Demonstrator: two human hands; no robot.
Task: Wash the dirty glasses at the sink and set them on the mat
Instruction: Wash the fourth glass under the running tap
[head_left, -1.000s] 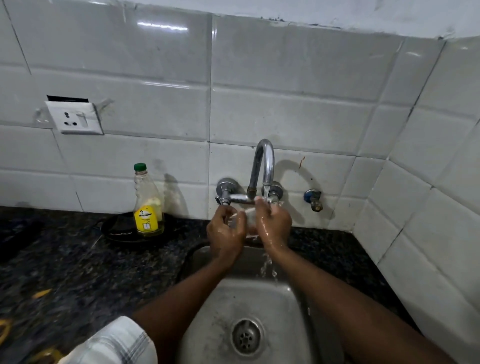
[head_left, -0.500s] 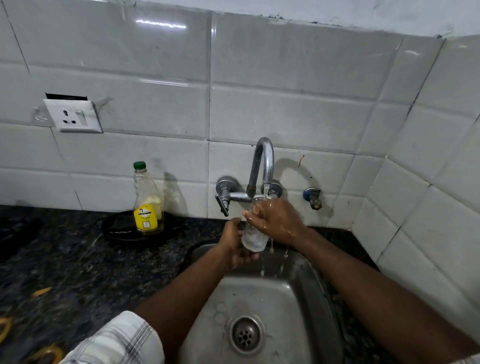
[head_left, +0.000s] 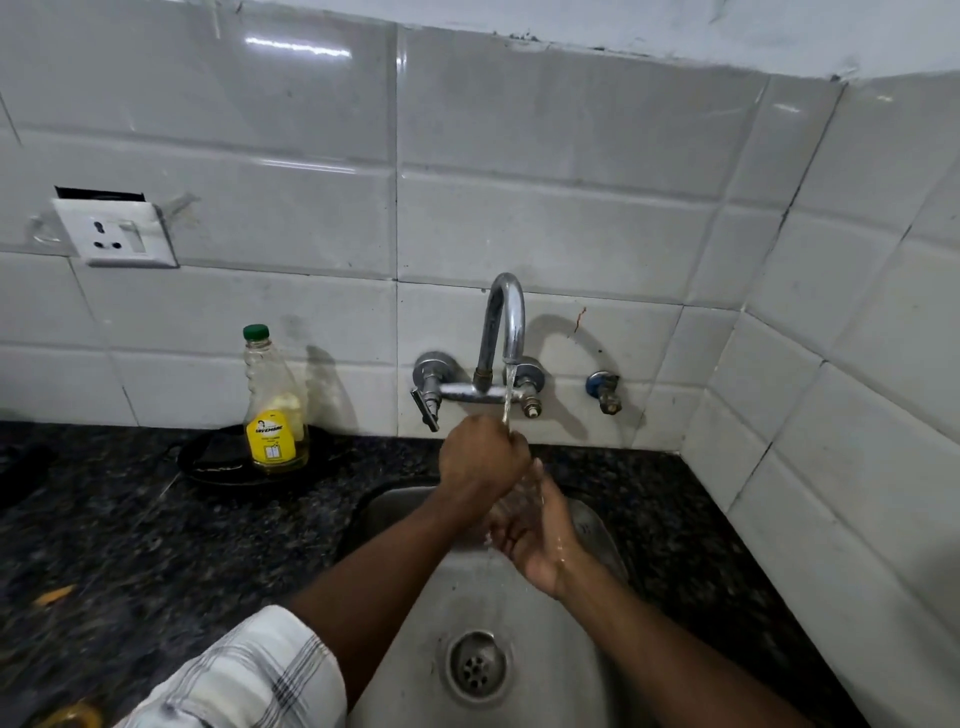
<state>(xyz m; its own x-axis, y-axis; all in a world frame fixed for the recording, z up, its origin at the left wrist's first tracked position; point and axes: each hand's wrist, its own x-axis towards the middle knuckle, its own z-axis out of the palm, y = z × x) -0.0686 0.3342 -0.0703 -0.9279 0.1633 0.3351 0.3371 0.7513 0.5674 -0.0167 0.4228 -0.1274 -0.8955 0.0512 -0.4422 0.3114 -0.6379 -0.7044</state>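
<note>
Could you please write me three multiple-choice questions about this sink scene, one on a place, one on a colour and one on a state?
1. Where does the bottle stand?
A. in the sink
B. on the counter left of the tap
C. on the counter right of the tap

2. What colour is the bottle's cap?
A. green
B. red
C. white

3. What state is the tap in?
A. shut off
B. running
C. hidden

Answers: 1 B, it stands on the dark counter left of the tap. 2 A, the cap is green. 3 B, a stream falls from the spout onto the left hand, held above the right hand.
</note>
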